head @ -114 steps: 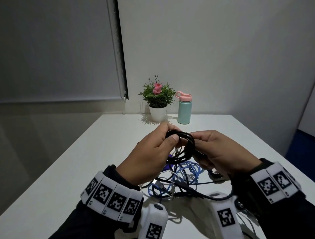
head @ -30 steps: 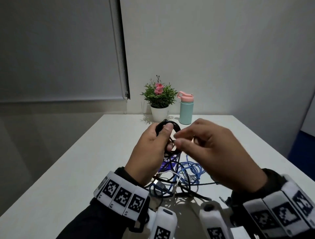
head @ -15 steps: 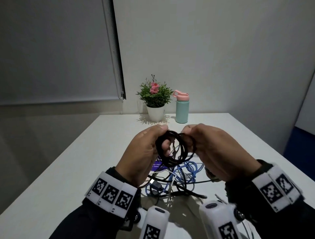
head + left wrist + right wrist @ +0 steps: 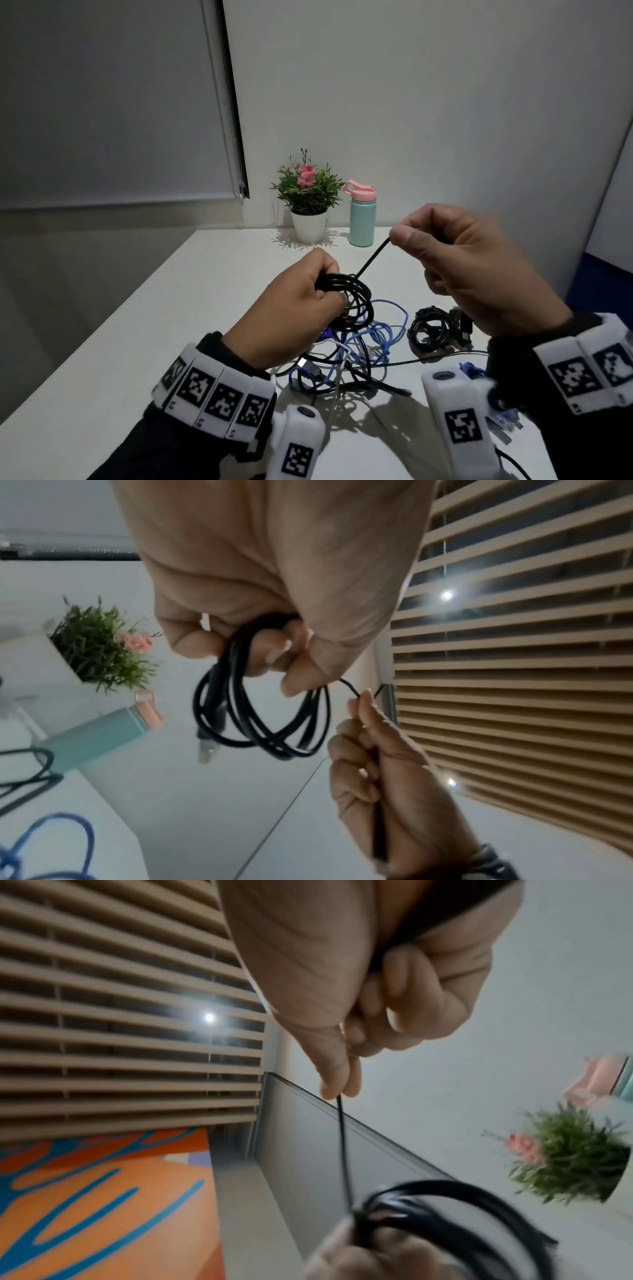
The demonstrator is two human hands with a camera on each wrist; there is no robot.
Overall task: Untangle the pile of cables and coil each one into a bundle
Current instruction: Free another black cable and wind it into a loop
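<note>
My left hand [image 4: 308, 301] grips a coil of black cable [image 4: 356, 301] above the table; the same coil [image 4: 260, 710] hangs from its fingers in the left wrist view, a plug dangling at the bottom. My right hand [image 4: 442, 250] is raised to the right and pinches the free end of that black cable [image 4: 373, 255], drawn taut from the coil up to the thumb. In the right wrist view the strand [image 4: 344, 1150] runs down from the pinching fingers [image 4: 337, 1069]. Below lies a tangle of blue, black and white cables [image 4: 359, 353].
A coiled black bundle [image 4: 431, 330] lies on the white table [image 4: 171, 325] at right. A potted plant [image 4: 308, 202] and a teal bottle with a pink lid [image 4: 362, 216] stand at the far edge. Another blue cable [image 4: 476, 371] shows by my right wrist.
My right hand has left the coil and moved up and right, pulling the cable's end out taut. My left hand has lowered a little, still holding the coil.
</note>
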